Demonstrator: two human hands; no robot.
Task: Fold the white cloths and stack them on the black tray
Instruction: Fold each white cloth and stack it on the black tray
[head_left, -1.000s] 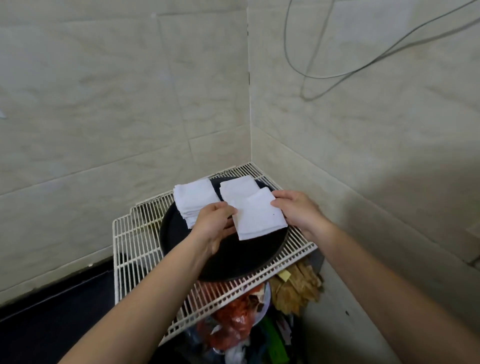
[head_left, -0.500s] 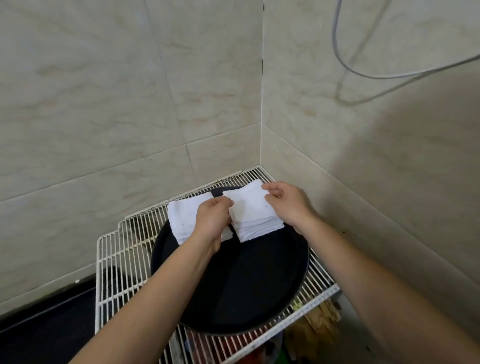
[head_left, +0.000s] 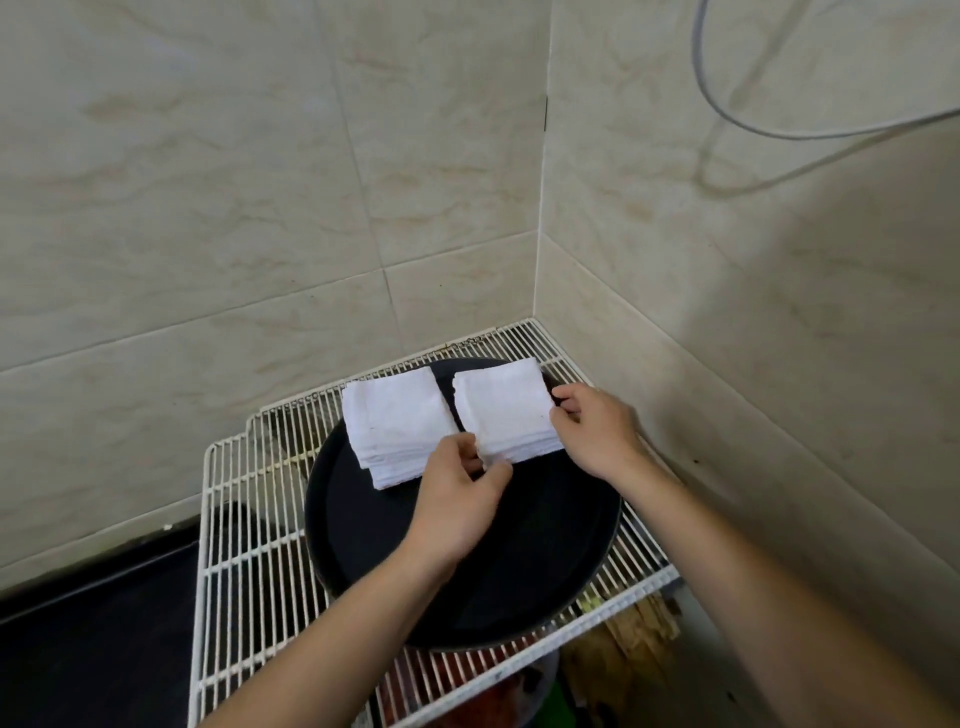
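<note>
A round black tray (head_left: 524, 566) lies on a white wire rack. Two stacks of folded white cloths sit side by side at the tray's far edge: the left stack (head_left: 392, 423) and the right stack (head_left: 501, 413). My left hand (head_left: 457, 499) pinches the near left corner of the right stack. My right hand (head_left: 595, 431) pinches that stack's right edge. Nothing touches the left stack.
The wire rack (head_left: 244, 545) stands in a corner of beige tiled walls. Below it I see red and brown clutter (head_left: 623, 639). A grey cable (head_left: 753, 124) hangs on the right wall. Dark floor (head_left: 93, 623) lies to the left.
The top cloth, askew a second ago, now lies square on the right stack. Both hands shifted to its edges, and my view moved closer over the tray.
</note>
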